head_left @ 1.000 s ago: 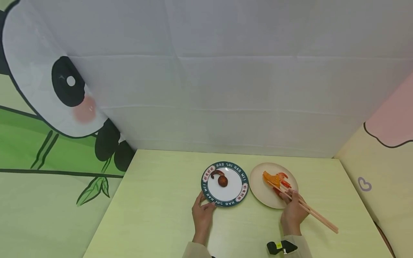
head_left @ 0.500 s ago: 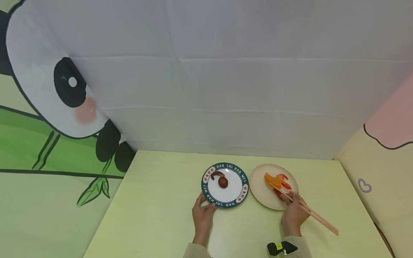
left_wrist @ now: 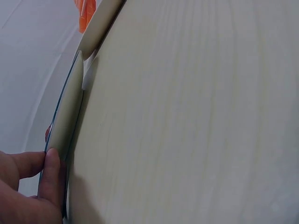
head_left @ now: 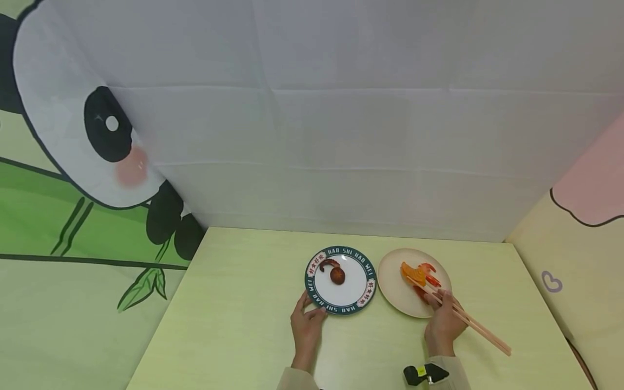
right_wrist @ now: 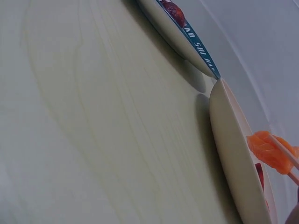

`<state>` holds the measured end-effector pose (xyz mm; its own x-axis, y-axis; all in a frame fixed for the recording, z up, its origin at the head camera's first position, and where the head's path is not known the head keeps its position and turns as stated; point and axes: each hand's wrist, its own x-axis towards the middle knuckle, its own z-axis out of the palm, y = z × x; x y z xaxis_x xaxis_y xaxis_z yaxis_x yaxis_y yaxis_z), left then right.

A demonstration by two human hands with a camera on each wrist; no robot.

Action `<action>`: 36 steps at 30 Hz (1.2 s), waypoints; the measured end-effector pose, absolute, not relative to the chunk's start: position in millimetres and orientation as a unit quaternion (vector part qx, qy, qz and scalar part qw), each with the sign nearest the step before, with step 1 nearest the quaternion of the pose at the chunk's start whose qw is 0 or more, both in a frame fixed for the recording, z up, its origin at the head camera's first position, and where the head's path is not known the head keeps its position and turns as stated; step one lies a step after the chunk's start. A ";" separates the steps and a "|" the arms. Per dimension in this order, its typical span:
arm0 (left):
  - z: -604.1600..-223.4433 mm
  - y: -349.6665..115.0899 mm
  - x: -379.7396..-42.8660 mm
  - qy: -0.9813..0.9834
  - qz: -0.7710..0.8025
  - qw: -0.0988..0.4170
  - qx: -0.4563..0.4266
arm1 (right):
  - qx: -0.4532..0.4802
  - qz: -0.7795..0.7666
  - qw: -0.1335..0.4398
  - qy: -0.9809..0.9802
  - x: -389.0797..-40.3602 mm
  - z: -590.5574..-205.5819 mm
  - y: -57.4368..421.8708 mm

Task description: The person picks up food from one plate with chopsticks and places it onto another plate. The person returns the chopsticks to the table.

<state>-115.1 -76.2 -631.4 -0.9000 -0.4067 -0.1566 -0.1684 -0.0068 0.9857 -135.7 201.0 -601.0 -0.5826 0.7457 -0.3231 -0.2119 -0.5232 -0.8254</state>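
Observation:
My left hand (head_left: pixel 306 329) pinches the near-left rim of a white plate (head_left: pixel 353 273) with a teal lettered border; thumb and finger show on its edge in the left wrist view. On that plate lie a brown round piece (head_left: pixel 337 275) and a curved dark-red strip like a tentacle (head_left: pixel 329 262). My right hand (head_left: pixel 444 325) grips a pair of wooden chopsticks (head_left: pixel 497 341). Their tips are at an orange salmon-like slice (right_wrist: pixel 268 151), over the beige plate (head_left: pixel 396 290). Red-and-white pieces (head_left: pixel 431 277) lie beside the slice, and a dark red one is partly hidden by my fingers.
Both plates stand side by side on the pale yellow-green table (head_left: pixel 234 325), their rims right at each other. A white cloth wall (head_left: pixel 341 162) rises at the table's back edge. Printed panels flank it, with a panda (head_left: pixel 58 108) on the left.

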 end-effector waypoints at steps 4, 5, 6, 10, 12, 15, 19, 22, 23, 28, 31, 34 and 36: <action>-630.9 -76.1 -114.9 -0.702 -0.676 0.085 0.207 | -0.346 0.794 0.298 -0.401 -136.6 -602.3 201.0; -630.8 -76.1 -114.9 -0.703 -0.674 0.085 0.208 | -0.344 0.790 0.299 -0.410 -136.9 -602.9 200.8; -630.7 -76.2 -115.1 -0.704 -0.674 0.085 0.208 | -0.342 0.787 0.302 -0.415 -137.4 -603.6 200.4; -630.6 -76.3 -115.9 -0.703 -0.675 0.085 0.207 | -0.333 0.775 0.313 -0.437 -139.0 -605.7 199.0; -630.9 -76.3 -115.9 -0.703 -0.676 0.085 0.204 | -0.333 0.770 0.314 -0.445 -139.6 -606.4 197.9; -630.8 -76.4 -115.3 -0.701 -0.679 0.085 0.203 | -0.335 0.757 0.309 -0.468 -140.8 -607.3 196.4; -631.2 -76.7 -115.0 -0.702 -0.677 0.087 0.203 | -0.343 0.736 0.301 -0.499 -141.6 -609.0 194.5; -632.7 -77.1 -115.5 -0.706 -0.672 0.091 0.202 | -0.343 0.727 0.300 -0.513 -141.5 -610.7 193.0; -633.1 -77.1 -115.9 -0.706 -0.672 0.090 0.203 | -0.340 0.725 0.300 -0.519 -141.3 -610.9 192.5; -635.3 -77.1 -116.9 -0.706 -0.672 0.089 0.207 | -0.324 0.720 0.305 -0.533 -140.4 -610.1 189.9; -635.5 -77.0 -116.3 -0.703 -0.674 0.086 0.210 | -0.322 0.714 0.304 -0.543 -139.9 -608.2 188.2; -634.7 -77.1 -115.6 -0.701 -0.676 0.083 0.211 | -0.320 0.710 0.304 -0.550 -140.3 -606.9 186.9; -634.0 -77.1 -115.4 -0.700 -0.677 0.084 0.210 | -0.314 0.708 0.306 -0.554 -141.1 -606.8 186.1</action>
<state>-115.4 -77.1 -634.0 -0.8980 -0.4072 -0.1668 -0.1805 -0.0048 0.9836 -141.1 186.1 -606.8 -0.6157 0.7809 -0.1051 -0.0865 -0.1995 -0.9761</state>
